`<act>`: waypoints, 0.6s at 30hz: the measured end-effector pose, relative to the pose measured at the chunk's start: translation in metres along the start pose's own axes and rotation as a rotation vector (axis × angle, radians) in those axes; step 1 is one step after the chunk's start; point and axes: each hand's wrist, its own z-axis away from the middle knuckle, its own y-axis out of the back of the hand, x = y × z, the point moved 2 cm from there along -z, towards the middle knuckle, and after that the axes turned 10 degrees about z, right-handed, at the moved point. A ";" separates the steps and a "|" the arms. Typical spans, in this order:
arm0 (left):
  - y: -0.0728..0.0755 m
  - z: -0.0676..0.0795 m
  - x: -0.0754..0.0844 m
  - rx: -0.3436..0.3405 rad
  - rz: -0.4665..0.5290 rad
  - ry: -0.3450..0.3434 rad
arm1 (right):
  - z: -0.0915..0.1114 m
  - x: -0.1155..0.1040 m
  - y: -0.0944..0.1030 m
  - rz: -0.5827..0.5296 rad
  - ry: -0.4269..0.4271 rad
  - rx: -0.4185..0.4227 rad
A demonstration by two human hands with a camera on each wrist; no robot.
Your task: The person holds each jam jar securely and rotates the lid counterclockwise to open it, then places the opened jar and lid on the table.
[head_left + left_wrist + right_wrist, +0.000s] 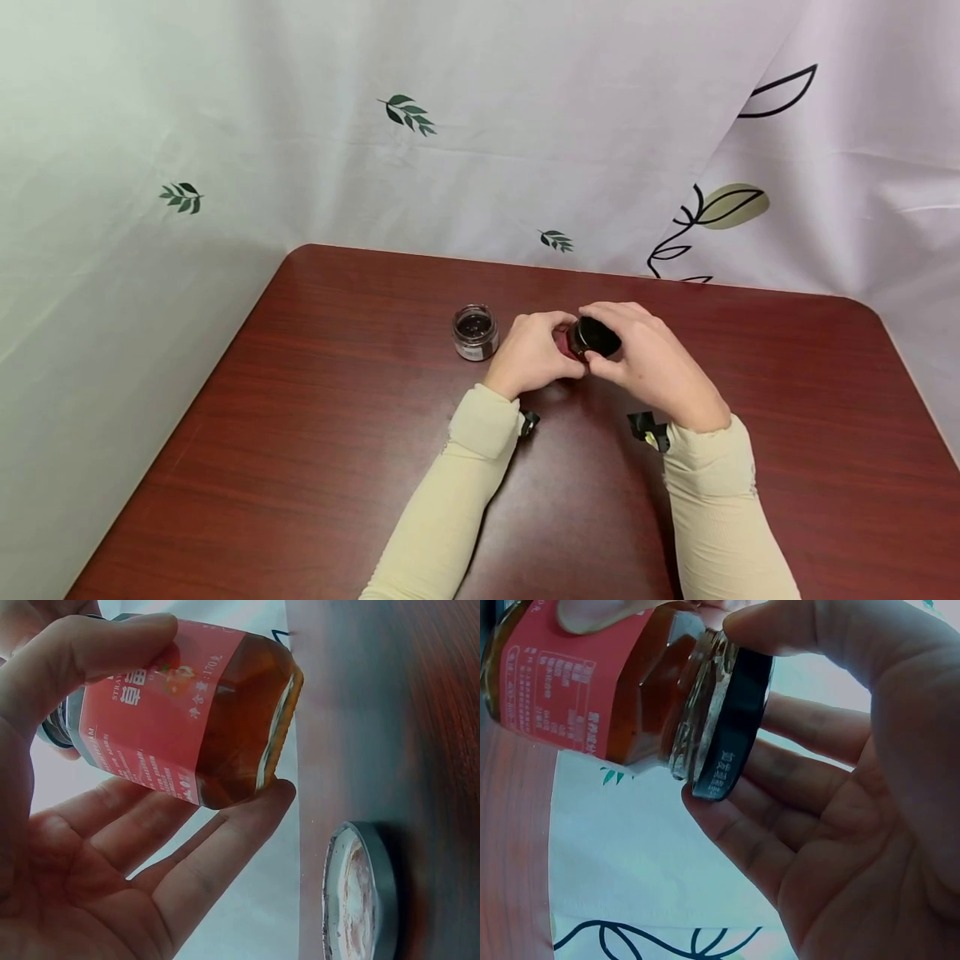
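Note:
A strawberry jam jar (161, 720) with a red label and amber-red contents is tilted on its side between the two hands. My left hand (528, 352) grips the jar's body, thumb across the label and fingers below. My right hand (651, 360) pinches the black lid (739, 716) at the jar's mouth between thumb and fingertips. In the right wrist view glass threads show beside the lid's rim, and the lid sits a little askew on them. In the head view the hands hide most of the jar.
An open glass jar (475, 333) with dark contents stands on the reddish-brown table (322, 400), left of the left hand. A loose lid (360, 896) with smeared residue inside lies on the table in the left wrist view. White patterned cloth (480, 183) hangs behind the table.

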 end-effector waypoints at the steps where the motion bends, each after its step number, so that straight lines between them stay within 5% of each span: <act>1: 0.000 0.000 0.000 -0.001 0.000 -0.002 | 0.000 0.000 0.000 -0.003 0.001 0.001; 18: -0.001 0.000 0.000 -0.010 -0.004 -0.011 | 0.001 0.001 0.000 -0.005 0.028 0.017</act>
